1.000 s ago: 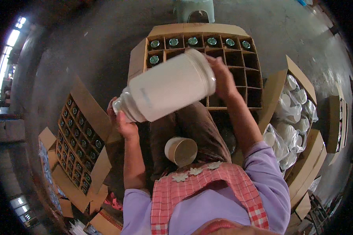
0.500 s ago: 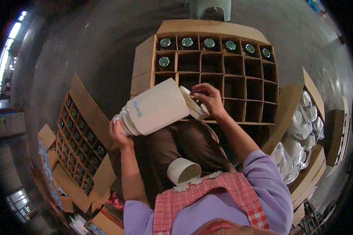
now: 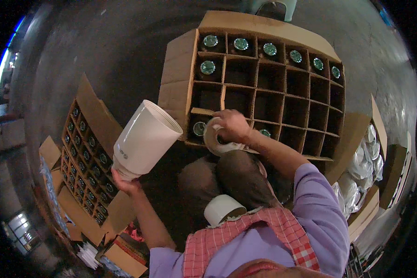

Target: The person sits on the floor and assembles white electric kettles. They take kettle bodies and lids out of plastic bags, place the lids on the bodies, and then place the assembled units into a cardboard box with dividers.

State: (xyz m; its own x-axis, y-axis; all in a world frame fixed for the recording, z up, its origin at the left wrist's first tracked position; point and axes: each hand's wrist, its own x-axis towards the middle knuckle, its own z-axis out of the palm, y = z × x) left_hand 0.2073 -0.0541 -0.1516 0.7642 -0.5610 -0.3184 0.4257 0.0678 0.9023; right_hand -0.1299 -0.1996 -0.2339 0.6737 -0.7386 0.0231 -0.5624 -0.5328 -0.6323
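My left hand [image 3: 126, 181] grips the narrow lower end of a tall white tub [image 3: 146, 139], which looks like a nested stack. The tub tilts up and to the right, with small print on its side. My right hand [image 3: 235, 126] has its fingers closed on the edge of a pale ring-shaped piece [image 3: 211, 139], perhaps a tub or its rim. That piece is over the near left corner of a divided cardboard box [image 3: 178, 69]. Green-topped bottles stand in the box's far row, at the left, and in the near row. A white cup [image 3: 220, 209] lies tilted on my lap.
At the left, a tilted divided carton [image 3: 90, 162] holds several bottles. On the right a carton [image 3: 356, 227] contains clear-wrapped white cups [image 3: 363, 162]. A pale green stool [image 3: 289, 9] stands beyond the middle box. A smaller box [image 3: 125, 257] sits at lower left.
My left hand has moved the white tub left, away from the pieces at its mouth. My right hand has gone down and slightly left, with a pale ring-shaped piece at the box's near edge.
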